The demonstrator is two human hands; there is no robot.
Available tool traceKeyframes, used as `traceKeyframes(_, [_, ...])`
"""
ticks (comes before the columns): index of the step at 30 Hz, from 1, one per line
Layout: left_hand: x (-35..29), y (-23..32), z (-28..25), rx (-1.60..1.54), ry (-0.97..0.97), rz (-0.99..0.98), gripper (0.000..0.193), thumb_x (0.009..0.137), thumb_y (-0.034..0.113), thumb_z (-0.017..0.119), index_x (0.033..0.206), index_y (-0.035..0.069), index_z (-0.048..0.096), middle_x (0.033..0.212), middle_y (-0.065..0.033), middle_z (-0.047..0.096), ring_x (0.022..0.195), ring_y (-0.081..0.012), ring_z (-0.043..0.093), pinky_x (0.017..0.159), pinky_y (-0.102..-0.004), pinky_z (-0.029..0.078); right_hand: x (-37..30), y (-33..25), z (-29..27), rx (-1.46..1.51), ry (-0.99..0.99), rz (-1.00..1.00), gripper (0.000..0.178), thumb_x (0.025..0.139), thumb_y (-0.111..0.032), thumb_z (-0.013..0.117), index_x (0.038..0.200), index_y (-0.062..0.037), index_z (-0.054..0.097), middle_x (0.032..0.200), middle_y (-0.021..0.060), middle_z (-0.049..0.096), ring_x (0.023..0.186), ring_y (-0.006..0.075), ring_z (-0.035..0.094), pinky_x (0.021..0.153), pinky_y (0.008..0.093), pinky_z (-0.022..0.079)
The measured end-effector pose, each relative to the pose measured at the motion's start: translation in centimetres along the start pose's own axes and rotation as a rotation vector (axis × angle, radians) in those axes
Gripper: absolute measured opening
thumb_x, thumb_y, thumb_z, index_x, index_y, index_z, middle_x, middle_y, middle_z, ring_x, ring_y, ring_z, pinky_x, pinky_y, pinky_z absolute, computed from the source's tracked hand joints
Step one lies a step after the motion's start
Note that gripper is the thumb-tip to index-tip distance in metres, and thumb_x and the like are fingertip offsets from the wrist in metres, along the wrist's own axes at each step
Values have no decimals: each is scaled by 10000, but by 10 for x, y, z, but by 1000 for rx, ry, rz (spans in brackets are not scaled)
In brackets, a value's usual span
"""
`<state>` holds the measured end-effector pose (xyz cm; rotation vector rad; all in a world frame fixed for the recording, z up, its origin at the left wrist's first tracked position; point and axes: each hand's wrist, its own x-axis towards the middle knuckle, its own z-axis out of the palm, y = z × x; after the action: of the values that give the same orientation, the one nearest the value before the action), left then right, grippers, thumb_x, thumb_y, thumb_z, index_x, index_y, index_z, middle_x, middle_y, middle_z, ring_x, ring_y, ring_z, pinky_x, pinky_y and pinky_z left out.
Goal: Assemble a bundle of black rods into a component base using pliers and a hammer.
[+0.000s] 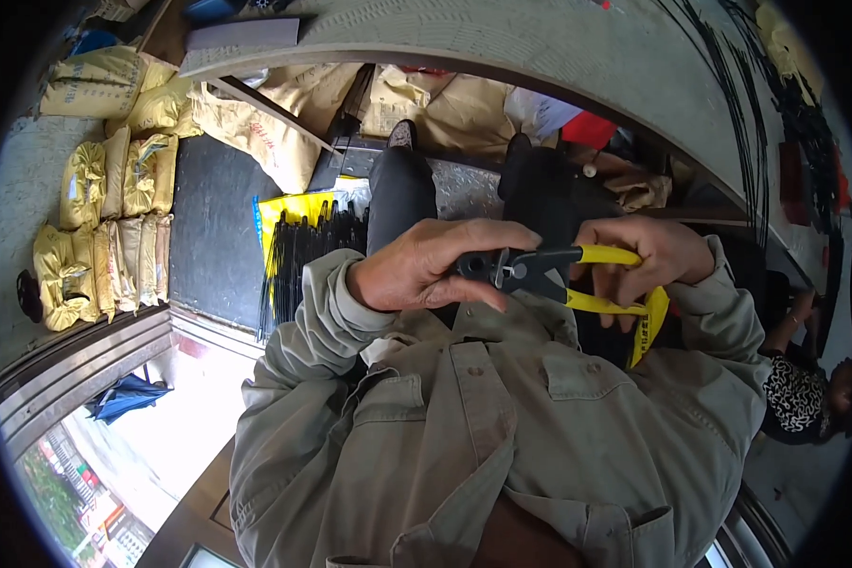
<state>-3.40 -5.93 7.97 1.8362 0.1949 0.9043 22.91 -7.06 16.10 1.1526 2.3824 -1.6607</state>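
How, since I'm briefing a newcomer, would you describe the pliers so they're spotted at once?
Find the greyish shirt; above it in the picture are the left hand and right hand. The pliers span them, dark head at the left hand. Spread yellow handles at the right hand set them apart from the dark trousers behind.

Pliers (549, 257): dark metal body, with bare, lightly shining metal at the pivot; grips (611, 255) sleeved in smooth yellow plastic. Shirt (521, 398): matt woven cloth, creased. Trousers (400, 194): dark matt cloth. Black strips (312, 251): smooth, slightly glossy — plastic or coated metal, I cannot tell which from where I stand. Stacked yellow bags (85, 185): crinkled, glossy film by appearance. Large beige sack (265, 133): wrinkled, matt, paper-like. Tabletop (426, 43): dull grey, marked — not polished.
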Motion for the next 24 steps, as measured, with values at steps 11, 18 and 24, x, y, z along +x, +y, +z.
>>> traceKeyframes(11, [4,1,-2,4,48,-52,530,686,161,719,1136,32,471,1089,-122,555,876,-257,585,755,-304,450,4,13,10,-78,146,9,498,723,-156,699,1132,-6,458,966,148,580,725,194,606,658,323,484])
traceKeyframes(18, [-5,-1,0,39,135,-88,510,697,182,720,1119,30,477,1057,-120,558,822,-240,574,735,-282,442,7,4,9,75,288,-202,366,690,-113,685,1024,-35,558,972,159,519,741,239,586,649,314,478])
traceKeyframes(24, [-1,-2,10,192,418,-85,426,817,304,612,1099,9,489,985,-123,564,789,-223,571,704,-274,435,33,18,33,-729,784,-360,292,631,-97,699,897,-26,603,901,136,522,694,260,567,619,320,469])
